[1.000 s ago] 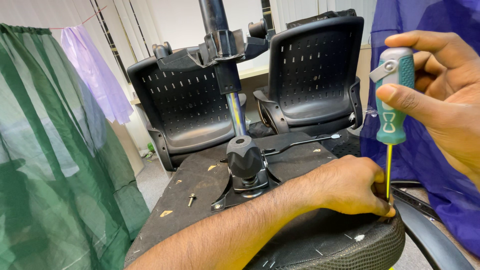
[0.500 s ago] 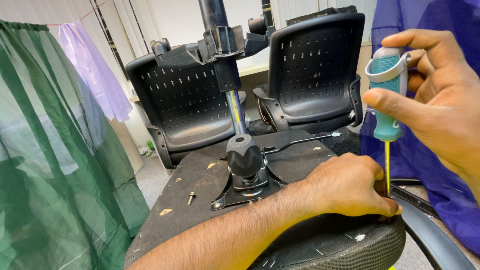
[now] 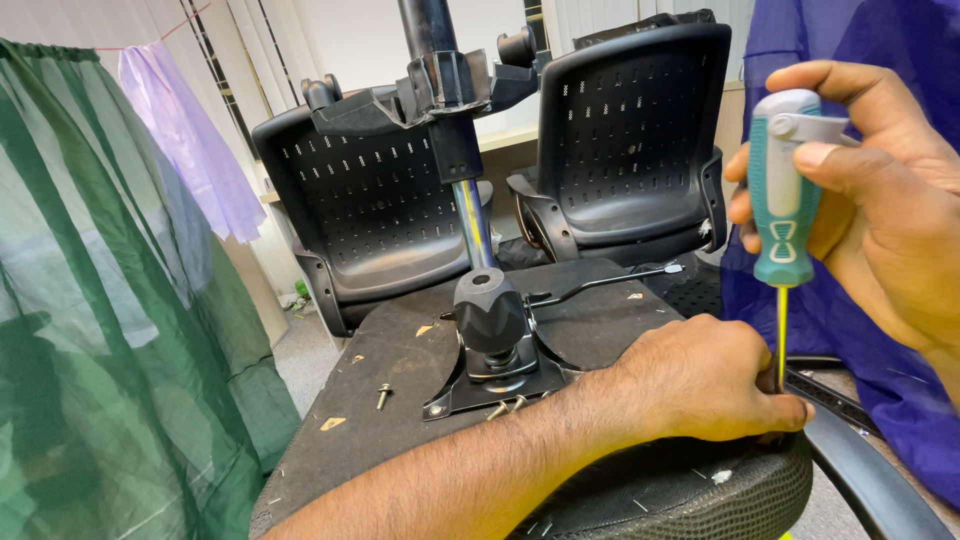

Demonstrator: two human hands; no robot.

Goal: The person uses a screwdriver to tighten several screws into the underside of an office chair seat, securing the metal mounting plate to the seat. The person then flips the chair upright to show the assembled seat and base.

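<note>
The right hand grips the teal-handled screwdriver upright; since a second ago its fingers have shifted round the handle, suggesting a turn under way. The left hand stays closed about the tip at the upturned chair seat's edge, where the work continues.

Two black perforated plastic chair shells stand upright behind the work, side by side. A green translucent mesh curtain hangs at the left, a pale lilac plastic garment beyond it, and blue cloth at the right
</note>
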